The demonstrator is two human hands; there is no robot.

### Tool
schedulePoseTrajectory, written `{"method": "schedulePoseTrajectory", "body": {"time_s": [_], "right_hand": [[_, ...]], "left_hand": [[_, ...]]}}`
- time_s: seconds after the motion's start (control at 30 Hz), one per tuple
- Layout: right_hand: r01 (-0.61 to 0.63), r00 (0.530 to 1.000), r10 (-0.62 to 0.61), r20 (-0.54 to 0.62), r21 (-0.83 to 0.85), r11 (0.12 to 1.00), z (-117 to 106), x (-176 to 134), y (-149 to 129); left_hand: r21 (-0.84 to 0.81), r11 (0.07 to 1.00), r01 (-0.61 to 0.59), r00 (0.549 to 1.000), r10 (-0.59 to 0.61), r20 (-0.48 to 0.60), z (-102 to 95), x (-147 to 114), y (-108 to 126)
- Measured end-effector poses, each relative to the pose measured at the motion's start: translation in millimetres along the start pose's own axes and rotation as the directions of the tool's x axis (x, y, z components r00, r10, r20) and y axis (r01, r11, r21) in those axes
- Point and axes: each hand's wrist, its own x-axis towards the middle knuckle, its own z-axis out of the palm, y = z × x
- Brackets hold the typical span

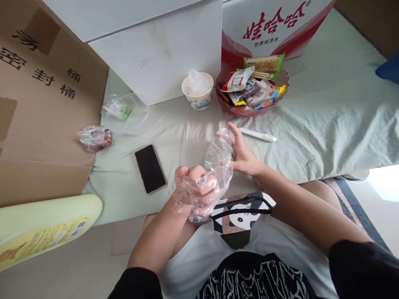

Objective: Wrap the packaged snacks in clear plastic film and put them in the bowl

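My left hand is closed in a fist, with crumpled clear plastic film wrapped about its fingers and wrist. The film stretches up and to the right as far as my right hand. That hand has its index finger and thumb spread apart, and the film lies against its fingers. Whether anything else sits inside the left fist is hidden. Close beyond my right hand, a white pen-like stick lies on the green cloth. A dark-screened phone rests to the left of my left hand.
At the back stand a paper cup with plastic in it and a bowl of packaged snacks. A clear plastic lid and a wrapped reddish item lie left. Boxes border the back; a yellow-green bottle is front left.
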Motion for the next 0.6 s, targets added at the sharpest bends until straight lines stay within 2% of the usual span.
{"method": "schedulePoseTrajectory", "body": {"time_s": [0.07, 0.13, 0.17, 0.23, 0.33, 0.43, 0.5, 0.57, 0.6], "right_hand": [[-0.092, 0.996, 0.088, 0.028, 0.262, 0.961, -2, 5, -2], [-0.136, 0.981, 0.183, -0.067, 0.436, 0.89, -5, 9, -3], [-0.133, 0.964, 0.226, -0.138, 0.488, 0.863, -6, 10, -4], [-0.121, 0.924, 0.296, -0.243, 0.548, 0.827, -10, 11, -6], [-0.14, 0.868, 0.388, -0.308, 0.598, 0.789, -17, 13, -8], [-0.16, 0.832, 0.441, -0.336, 0.617, 0.771, -22, 11, -10], [-0.175, 0.826, 0.449, -0.342, 0.601, 0.78, -24, 7, -12], [-0.187, 0.823, 0.433, -0.366, 0.546, 0.817, -24, 1, -14], [-0.191, 0.818, 0.42, -0.393, 0.504, 0.842, -25, -3, -15]], "left_hand": [[0.023, 0.999, -0.024, 0.994, 0.021, 0.107, 2.0, 1, 9], [0.029, 0.988, -0.153, 0.983, 0.149, 0.108, 5.3, 2, 28], [0.031, 0.969, -0.245, 0.968, 0.243, 0.058, 7.0, 2, 40], [0.031, 0.908, -0.418, 0.907, 0.419, -0.052, 10.9, 2, 61], [0.074, 0.81, -0.582, 0.794, 0.586, -0.16, 16.3, 3, 79], [0.129, 0.777, -0.616, 0.753, 0.629, -0.194, 18.4, 6, 83], [0.206, 0.777, -0.594, 0.73, 0.629, -0.267, 16.6, 10, 87], [0.315, 0.776, -0.546, 0.679, 0.63, -0.377, 12.9, 14, 93], [0.379, 0.763, -0.523, 0.632, 0.646, -0.428, 10.8, 15, 96]]}}
